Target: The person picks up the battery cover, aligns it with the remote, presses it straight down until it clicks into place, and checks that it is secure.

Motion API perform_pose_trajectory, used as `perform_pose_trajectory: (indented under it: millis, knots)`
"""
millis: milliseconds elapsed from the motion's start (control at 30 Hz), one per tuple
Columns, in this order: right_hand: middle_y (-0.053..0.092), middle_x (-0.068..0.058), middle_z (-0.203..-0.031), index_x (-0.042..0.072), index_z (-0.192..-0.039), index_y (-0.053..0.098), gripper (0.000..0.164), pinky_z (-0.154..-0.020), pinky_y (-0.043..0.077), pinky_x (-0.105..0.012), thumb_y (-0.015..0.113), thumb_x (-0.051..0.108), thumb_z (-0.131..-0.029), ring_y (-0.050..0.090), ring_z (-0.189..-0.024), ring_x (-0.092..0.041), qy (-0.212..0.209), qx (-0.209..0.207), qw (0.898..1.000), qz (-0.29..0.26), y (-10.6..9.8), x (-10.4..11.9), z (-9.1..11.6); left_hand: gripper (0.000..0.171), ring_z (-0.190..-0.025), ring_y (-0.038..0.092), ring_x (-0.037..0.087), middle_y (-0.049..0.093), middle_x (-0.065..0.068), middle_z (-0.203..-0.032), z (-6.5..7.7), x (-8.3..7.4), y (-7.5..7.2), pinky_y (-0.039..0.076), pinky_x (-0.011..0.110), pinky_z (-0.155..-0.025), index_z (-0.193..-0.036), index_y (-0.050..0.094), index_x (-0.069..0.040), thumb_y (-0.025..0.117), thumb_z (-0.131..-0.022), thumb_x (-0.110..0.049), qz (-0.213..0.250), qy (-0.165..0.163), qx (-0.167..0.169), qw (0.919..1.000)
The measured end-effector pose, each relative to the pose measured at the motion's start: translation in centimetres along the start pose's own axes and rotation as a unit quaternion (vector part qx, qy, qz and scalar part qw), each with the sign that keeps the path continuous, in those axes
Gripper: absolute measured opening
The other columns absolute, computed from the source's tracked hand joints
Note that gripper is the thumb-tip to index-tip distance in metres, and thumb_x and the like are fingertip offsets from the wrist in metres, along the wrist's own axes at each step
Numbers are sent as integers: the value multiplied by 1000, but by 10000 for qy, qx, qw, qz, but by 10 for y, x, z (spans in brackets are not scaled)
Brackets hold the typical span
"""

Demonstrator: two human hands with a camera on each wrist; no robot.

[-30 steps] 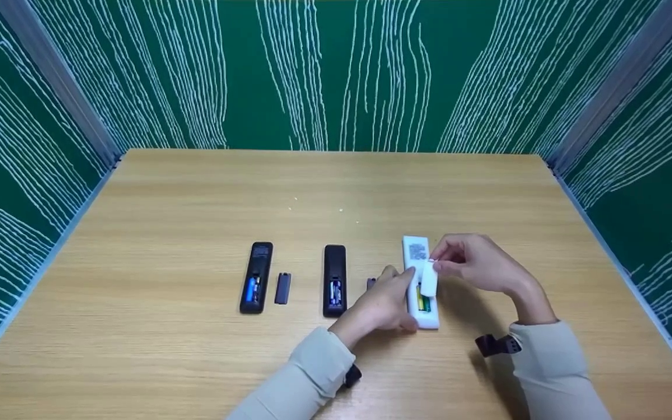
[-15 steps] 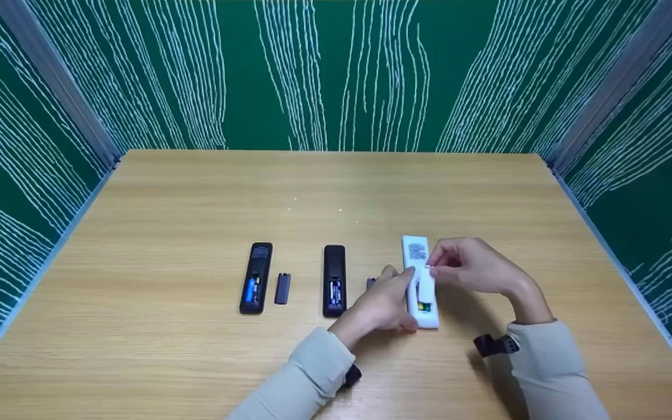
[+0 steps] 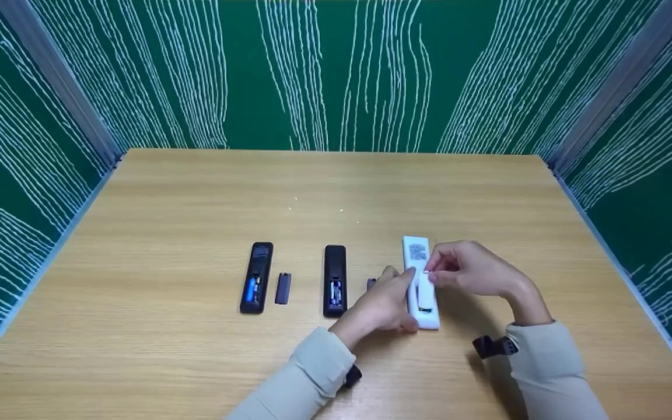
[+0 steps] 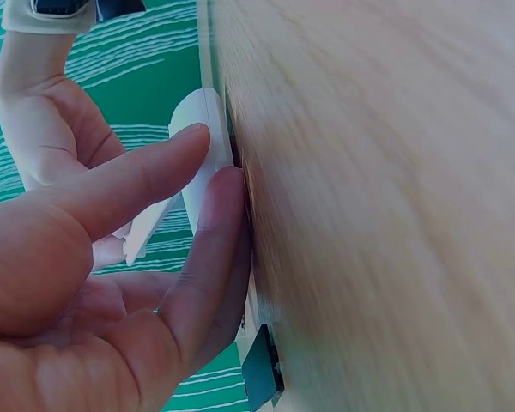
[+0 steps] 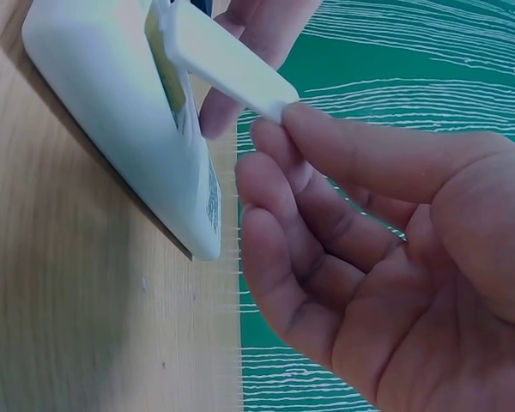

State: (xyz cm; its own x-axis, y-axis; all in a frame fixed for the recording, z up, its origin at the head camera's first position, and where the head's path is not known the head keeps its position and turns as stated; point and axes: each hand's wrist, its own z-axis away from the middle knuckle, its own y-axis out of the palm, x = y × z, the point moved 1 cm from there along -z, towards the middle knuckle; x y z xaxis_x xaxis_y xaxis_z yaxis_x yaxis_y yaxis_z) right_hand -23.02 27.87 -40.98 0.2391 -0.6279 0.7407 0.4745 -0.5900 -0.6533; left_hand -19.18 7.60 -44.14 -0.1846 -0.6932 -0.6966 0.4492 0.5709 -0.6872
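Note:
A white remote control [image 3: 428,321] lies back up on the table, right of centre. My left hand [image 3: 378,304] holds it along its left side, with thumb and fingers against its edge in the left wrist view. Between thumb and fingertips, my right hand [image 3: 469,269] pinches the upper end of a white battery cover [image 5: 232,60]. That cover slants over the battery compartment, its lower end down at the opening and its pinched end raised. Inside, a yellow battery [image 5: 165,69] shows beneath it in the right wrist view; the cover hides most of the compartment from above.
Left of the hands lie two black remotes, one [image 3: 259,262] with a blue battery showing, the other [image 3: 335,262] with its compartment uncovered too. A dark cover [image 3: 283,289] lies between them; another [image 3: 371,283] is partly behind my left hand. White specks dot the table [image 3: 196,192].
My right hand has moved the white cover down along the remote, so it now hides nearly all of the yellow and green batteries. My left hand has stayed in place.

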Motion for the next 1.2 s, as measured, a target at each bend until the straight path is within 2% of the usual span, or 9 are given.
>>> perform_pose_trajectory:
  millis: [267, 500, 733, 967, 1200]
  knots:
    - [73, -5, -92, 7, -101, 73, 4, -66, 49, -24, 75, 7, -98, 61, -80, -21, -63, 174, 9998, 61, 2, -2, -2, 113, -98, 54, 13, 52, 7, -130, 0, -2, -1, 53, 21, -91, -166, 37, -12, 98, -70, -7, -9, -22, 5, 10000]
    - [73, -5, -88, 6, -100, 72, 3, -63, 49, -24, 75, 6, -98, 61, -78, -20, -84, 156, 9998, 53, 3, -2, -2, 112, -96, 53, 14, 53, 8, -126, 1, 0, -1, 52, 21, -88, -163, 42, -10, 99, -67, -5, -48, 235, -88, 9997]
    - [73, -4, -89, 8, -100, 72, 4, -65, 50, -24, 75, 8, -98, 61, -78, -19, -61, 229, 9997, 115, 4, -4, -2, 113, -98, 54, 13, 53, 7, -129, 1, -1, -2, 53, 21, -91, -164, 40, -10, 99, -68, -7, -71, 125, -63, 9999]
    - [72, -7, -90, 2, -103, 71, 7, -64, 49, -24, 74, 6, -98, 60, -77, -20, -97, 272, 9996, 12, 3, -2, 0, 114, -97, 54, 13, 53, 6, -129, 2, -2, -3, 53, 21, -90, -165, 39, -12, 99, -68, -6, 23, 5, -36, 10000]
    - [72, -6, -89, 4, -102, 72, 6, -65, 49, -23, 74, 6, -97, 60, -77, -19, -118, 228, 9996, 136, 5, -4, -2, 115, -99, 56, 14, 52, 7, -132, 1, -3, -2, 54, 21, -89, -166, 37, -13, 99, -69, -7, 28, -87, 1, 10000]
